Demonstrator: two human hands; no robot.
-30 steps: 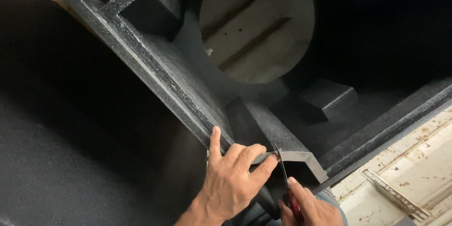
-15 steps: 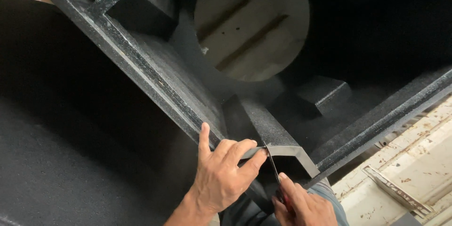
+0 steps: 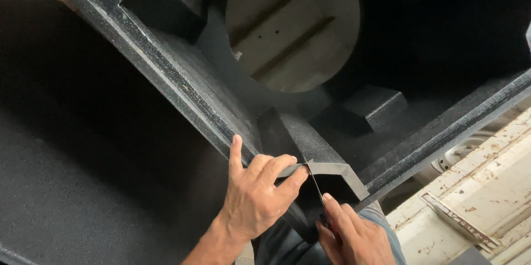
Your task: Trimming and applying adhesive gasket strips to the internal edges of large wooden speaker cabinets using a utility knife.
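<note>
The black carpet covering point(image 3: 318, 149) — a dark, speckled felt wrapped over the corner brace of a large speaker box point(image 3: 166, 88) — sits at the lower middle of the head view, where the brace meets the box's long front edge. The left hand point(image 3: 254, 198) lies over that edge with its index finger stretched up along it and the other fingers curled, the thumb and fingertips pinching a loose flap of the covering and holding it taut. The right hand point(image 3: 351, 234) is closed around a thin knife blade point(image 3: 314, 182), whose tip stands at the flap just beside the left fingertips; the handle is hidden in the grip. The covering looks light, soft and limp, likely to stretch or pucker unless held tight close to the cut, so the pinch near the blade seems the sound place to hold it. The box beneath looks stiff and heavy, with a round cutout point(image 3: 293, 27) showing pale wood behind. At the lower right lies a worn whitish surface point(image 3: 487, 187) with a metal strip point(image 3: 459, 222) on it — well apart from both hands.
</note>
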